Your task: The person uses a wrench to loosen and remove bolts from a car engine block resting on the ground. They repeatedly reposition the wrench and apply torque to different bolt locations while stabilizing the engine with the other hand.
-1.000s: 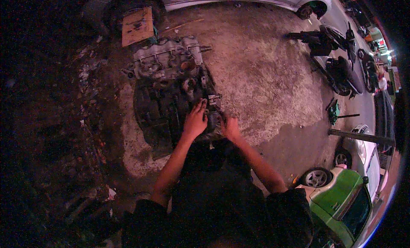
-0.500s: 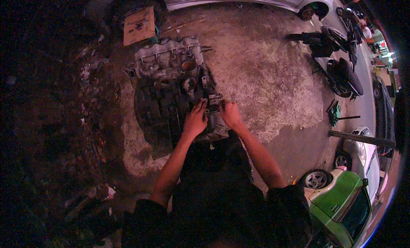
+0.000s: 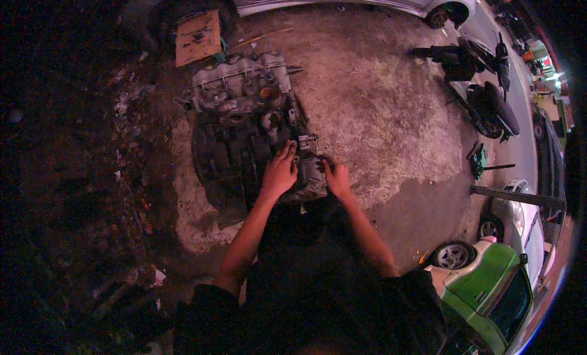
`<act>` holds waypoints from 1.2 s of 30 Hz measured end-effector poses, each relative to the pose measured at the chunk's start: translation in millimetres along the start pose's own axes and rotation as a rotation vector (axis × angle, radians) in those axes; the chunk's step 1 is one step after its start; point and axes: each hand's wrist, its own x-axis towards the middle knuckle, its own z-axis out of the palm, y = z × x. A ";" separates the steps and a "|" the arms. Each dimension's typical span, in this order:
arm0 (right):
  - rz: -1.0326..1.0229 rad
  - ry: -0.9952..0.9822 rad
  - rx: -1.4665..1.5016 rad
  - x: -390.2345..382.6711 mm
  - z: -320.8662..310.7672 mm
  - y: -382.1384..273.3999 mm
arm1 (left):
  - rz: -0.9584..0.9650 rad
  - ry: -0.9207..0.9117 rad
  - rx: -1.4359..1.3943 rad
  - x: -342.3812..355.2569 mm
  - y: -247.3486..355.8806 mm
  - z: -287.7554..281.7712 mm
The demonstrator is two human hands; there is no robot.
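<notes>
Hands point(image 3: 281, 175) point(image 3: 337, 176) sit close together at a dark, grimy engine point(image 3: 244, 130).

No lettering, numbers or signs legible anywhere in view.

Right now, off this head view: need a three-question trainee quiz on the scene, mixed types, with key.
1. True or false: the left hand is over the engine.
2. Which is nearer the motorcycle in the picture: A, the left hand, or B, the right hand?
3. Fill in: the lowest car at the picture's right is mostly ____.

Key: 1 true; 2 B; 3 green.
</notes>
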 end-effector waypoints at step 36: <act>-0.107 0.018 0.172 -37.0 0.0 -39.8 | 0.029 0.049 -0.019 -0.4 0.1 0.5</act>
